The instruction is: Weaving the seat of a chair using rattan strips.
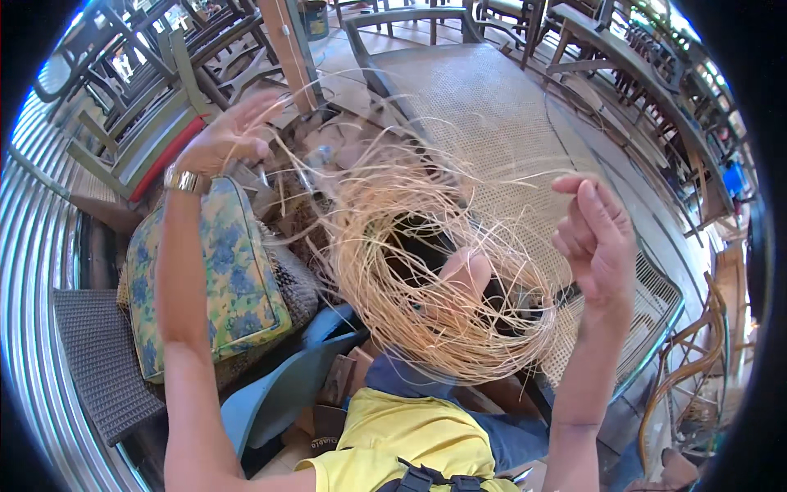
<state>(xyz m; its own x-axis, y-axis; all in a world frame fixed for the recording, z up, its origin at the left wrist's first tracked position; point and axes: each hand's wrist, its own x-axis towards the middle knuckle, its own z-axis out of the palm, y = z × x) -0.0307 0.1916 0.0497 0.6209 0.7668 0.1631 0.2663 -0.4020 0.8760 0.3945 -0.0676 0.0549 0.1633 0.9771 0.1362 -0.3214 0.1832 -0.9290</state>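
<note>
Two bare hands were raised apart: at left, the left hand (pixel 229 135), blurred, had its fingers extended and parted, though whether a strand touched it could not be told. Between them and nearer the body lay the loose coil of pale strands (pixel 369 271), to the left hand's lower right, its long axis slanting from upper left to lower right. At right, the right hand (pixel 597 234), nearer the coil's edge, was curled, its fingertips apparently pinching a single strand (pixel 533 178).

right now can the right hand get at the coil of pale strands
Probably yes: the right hand is raised close by the coil of pale strands, off its right side, and nothing solid appears to stand between them.
</note>
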